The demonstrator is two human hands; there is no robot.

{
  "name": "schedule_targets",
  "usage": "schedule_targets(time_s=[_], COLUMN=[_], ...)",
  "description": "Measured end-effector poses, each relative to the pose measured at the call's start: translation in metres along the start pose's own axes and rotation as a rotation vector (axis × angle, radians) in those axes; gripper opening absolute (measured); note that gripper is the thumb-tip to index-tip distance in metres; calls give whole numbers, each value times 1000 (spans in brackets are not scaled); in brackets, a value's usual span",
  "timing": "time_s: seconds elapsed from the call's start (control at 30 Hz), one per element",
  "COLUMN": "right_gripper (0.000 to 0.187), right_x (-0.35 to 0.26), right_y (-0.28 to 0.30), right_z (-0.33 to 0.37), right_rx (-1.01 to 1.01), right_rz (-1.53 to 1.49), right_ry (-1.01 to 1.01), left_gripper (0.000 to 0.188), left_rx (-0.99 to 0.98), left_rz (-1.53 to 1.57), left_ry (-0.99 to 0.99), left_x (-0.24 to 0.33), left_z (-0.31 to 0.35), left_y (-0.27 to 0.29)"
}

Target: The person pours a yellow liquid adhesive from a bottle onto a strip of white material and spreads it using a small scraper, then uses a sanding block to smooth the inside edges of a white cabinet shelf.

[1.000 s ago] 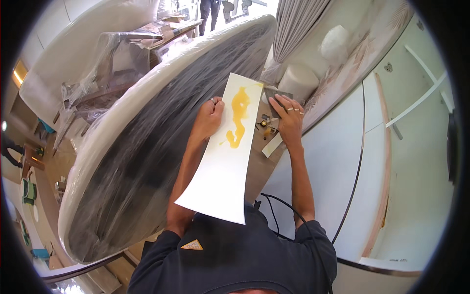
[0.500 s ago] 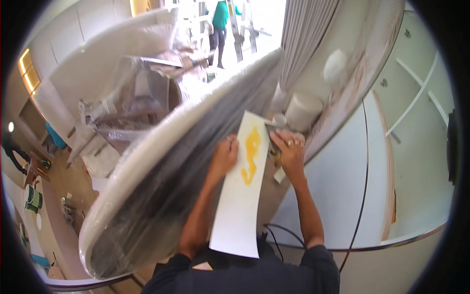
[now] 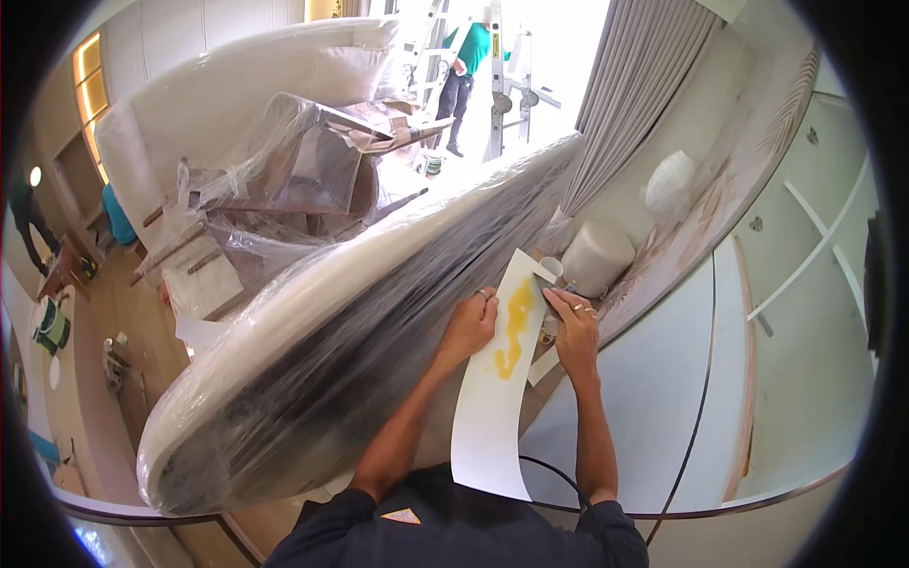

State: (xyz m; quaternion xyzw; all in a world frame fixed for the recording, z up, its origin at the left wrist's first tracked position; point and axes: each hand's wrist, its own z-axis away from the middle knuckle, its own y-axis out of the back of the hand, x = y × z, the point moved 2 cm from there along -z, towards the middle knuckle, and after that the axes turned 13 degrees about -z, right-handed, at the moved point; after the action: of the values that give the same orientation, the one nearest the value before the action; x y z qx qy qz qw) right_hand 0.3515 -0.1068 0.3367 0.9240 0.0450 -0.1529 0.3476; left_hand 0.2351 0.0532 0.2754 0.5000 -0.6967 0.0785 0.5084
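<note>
A long white strip (image 3: 490,431) slants away in front of my chest, with a wavy patch of yellow, glue-like paste (image 3: 517,317) on its far half. My left hand (image 3: 472,324) is closed on the strip's left edge, fingers curled and thumb side up. At the far right edge, my right hand (image 3: 574,329) grips a thin dark scraper (image 3: 543,283), its blade against the strip beside the yellow paste. My right fingers are partly stretched along the scraper.
A large oval piece wrapped in clear film (image 3: 312,350) leans to my left. Film-wrapped furniture (image 3: 303,170) stands behind it. A white roll (image 3: 597,257) and a small white cup (image 3: 551,267) are beyond my right hand. A person in green (image 3: 472,47) is by ladders (image 3: 499,85).
The whole view has shifted, so strip and hands appear farther right and lower. The scraper now lies against the strip's far right edge, and the paste's far end looks paler and more smeared.
</note>
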Motion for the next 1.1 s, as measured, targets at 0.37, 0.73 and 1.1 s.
schedule_targets(time_s=[0.37, 0.73, 1.1], right_gripper=[36, 42, 41], right_x=[-11, -1, -3], right_y=[14, -14, -16], right_z=[-17, -11, -14], right_rx=[-127, -42, -11], right_rz=[-141, 161, 66], right_ry=[-60, -30, -85], left_gripper=[27, 26, 27], left_rx=[-39, -103, -59], left_rz=[72, 166, 90], left_ry=[128, 78, 81], left_x=[-33, 0, -16], left_z=[4, 5, 7], left_y=[-22, -21, -26])
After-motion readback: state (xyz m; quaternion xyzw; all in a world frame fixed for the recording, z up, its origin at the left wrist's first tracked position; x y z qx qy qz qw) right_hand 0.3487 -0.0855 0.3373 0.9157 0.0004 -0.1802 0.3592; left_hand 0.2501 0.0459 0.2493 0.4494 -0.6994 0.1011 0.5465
